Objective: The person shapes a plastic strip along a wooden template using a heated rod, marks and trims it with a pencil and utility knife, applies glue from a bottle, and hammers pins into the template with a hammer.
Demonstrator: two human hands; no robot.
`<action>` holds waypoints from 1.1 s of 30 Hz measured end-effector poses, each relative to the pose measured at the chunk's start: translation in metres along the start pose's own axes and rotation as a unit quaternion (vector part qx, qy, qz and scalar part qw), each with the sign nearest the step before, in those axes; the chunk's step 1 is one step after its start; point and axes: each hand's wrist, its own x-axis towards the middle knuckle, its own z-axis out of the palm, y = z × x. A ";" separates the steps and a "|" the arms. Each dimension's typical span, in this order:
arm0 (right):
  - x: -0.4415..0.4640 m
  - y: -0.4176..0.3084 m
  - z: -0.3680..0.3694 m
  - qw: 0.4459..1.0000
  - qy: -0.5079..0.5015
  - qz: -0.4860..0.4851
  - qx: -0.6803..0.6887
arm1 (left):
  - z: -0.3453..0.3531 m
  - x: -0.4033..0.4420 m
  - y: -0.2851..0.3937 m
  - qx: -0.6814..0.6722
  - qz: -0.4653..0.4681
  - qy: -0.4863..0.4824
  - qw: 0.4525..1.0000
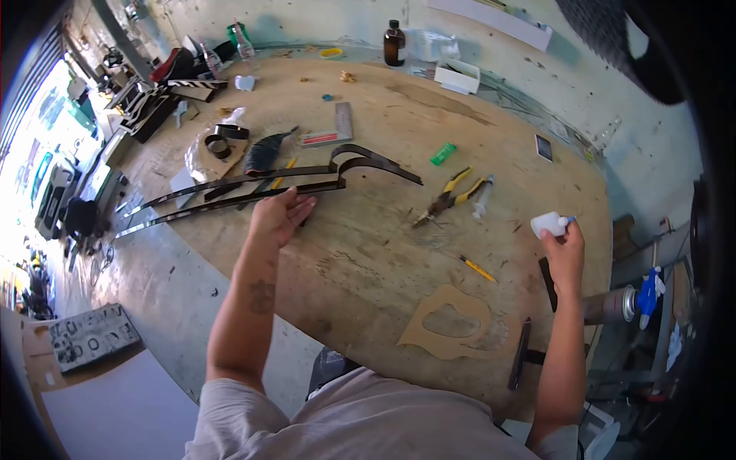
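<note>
My left hand [282, 218] is at the nearer of two long black strips [264, 191], with its upper fingers closed on the strip's edge and the others partly extended below. Both strips run side by side and bend into a hooked shape [364, 157] at their right end. In my right hand [563, 257], over the table's right side, is a small white squeeze bottle [547, 225] with a blue tip. Yellow-handled pliers [445, 201] and a syringe [483, 201] lie between my hands. A yellow pencil-like tool [479, 269] lies nearer to me.
A brown cutout template [445, 346] lies near the front edge, beside a dark bar [520, 354]. Farther back are a try square [337, 126], a green tube [443, 153], a phone [543, 148], a roll of black tape [218, 146] and a brown bottle [394, 44].
</note>
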 end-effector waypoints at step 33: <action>0.068 0.032 -0.008 0.969 0.107 0.032 -0.219 | 0.030 -0.089 0.011 0.420 0.232 -0.066 0.875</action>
